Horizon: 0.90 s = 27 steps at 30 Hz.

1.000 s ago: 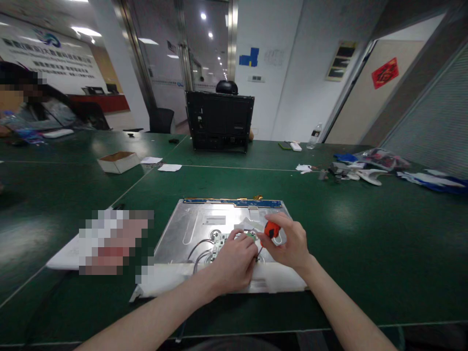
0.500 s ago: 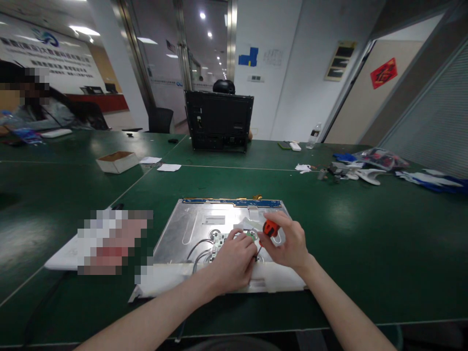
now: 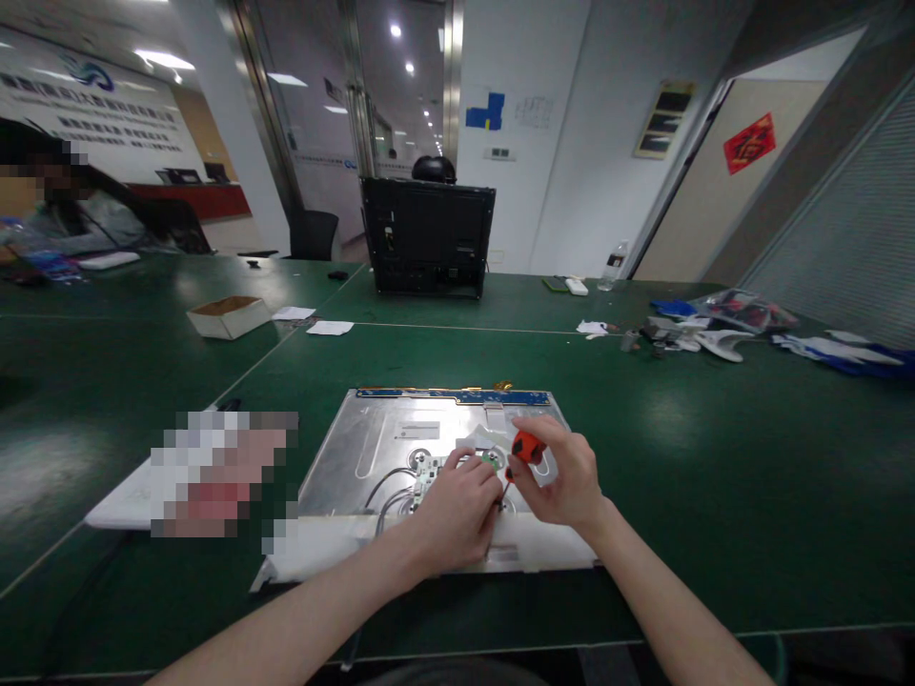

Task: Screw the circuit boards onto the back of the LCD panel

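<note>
Flat on the green table (image 3: pixel 715 448) lies the metal panel (image 3: pixel 372 448), its small board (image 3: pixel 429 469) and wires (image 3: pixel 386 486) near the front edge. Arguably the risk is a slip: the screwdriver (image 3: pixel 527 448) (orange handle, gripped in the right hand (image 3: pixel 564 481)) could skid into the wires. Curled closed, the left hand (image 3: pixel 457 510) fingers (image 3: pixel 472 469) press the board, just beside the tip.

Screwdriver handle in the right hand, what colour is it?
Orange-red screwdriver handle, gripped by the right hand; head view.
</note>
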Tool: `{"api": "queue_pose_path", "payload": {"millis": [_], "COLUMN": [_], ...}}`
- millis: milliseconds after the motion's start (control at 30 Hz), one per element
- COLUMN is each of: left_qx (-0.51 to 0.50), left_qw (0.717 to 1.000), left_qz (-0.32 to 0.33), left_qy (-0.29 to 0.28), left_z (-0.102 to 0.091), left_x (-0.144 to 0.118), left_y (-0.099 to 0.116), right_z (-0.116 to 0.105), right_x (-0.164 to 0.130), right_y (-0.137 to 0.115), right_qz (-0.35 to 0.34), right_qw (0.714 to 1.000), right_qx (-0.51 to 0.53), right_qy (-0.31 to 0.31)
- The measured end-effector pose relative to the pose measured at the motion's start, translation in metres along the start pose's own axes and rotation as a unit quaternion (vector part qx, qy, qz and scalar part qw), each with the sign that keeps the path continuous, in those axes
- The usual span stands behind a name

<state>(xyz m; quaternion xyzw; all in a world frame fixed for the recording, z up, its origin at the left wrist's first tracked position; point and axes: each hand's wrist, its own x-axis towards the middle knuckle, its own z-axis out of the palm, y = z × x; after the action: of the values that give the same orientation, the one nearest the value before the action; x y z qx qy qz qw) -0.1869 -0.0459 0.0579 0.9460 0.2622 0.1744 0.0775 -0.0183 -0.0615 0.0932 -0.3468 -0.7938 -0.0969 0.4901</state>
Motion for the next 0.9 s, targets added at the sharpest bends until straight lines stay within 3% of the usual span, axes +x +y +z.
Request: {"api": "queue_pose_path", "payload": {"millis": [200, 433, 667, 900], "left_qx": [-0.003, -0.001, 0.000, 0.000], "left_qw": [1.000, 1.000, 1.000, 1.000], "left_qz": [-0.001, -0.005, 0.001, -0.004], "left_qy": [0.011, 0.003, 0.004, 0.006], "left_z": [0.0019, 0.0015, -0.0001, 0.0001], "left_x": [-0.0007, -0.0001, -0.0004, -0.0005], "left_y": [-0.0005, 0.0002, -0.0001, 0.0007], "right_z": [0.0033, -0.0019, 0.0034, 0.0032], "right_x": [-0.0024, 0.0002, -0.0017, -0.0001], "right_y": [0.0030, -0.0003, 0.0026, 0.0039], "right_qz": [-0.009, -0.001, -0.006, -0.006], "right_qw": [1.000, 0.999, 1.000, 1.000], "right_qx": [-0.023, 0.034, -0.015, 0.000], "right_qy": [0.013, -0.028, 0.011, 0.002]}}
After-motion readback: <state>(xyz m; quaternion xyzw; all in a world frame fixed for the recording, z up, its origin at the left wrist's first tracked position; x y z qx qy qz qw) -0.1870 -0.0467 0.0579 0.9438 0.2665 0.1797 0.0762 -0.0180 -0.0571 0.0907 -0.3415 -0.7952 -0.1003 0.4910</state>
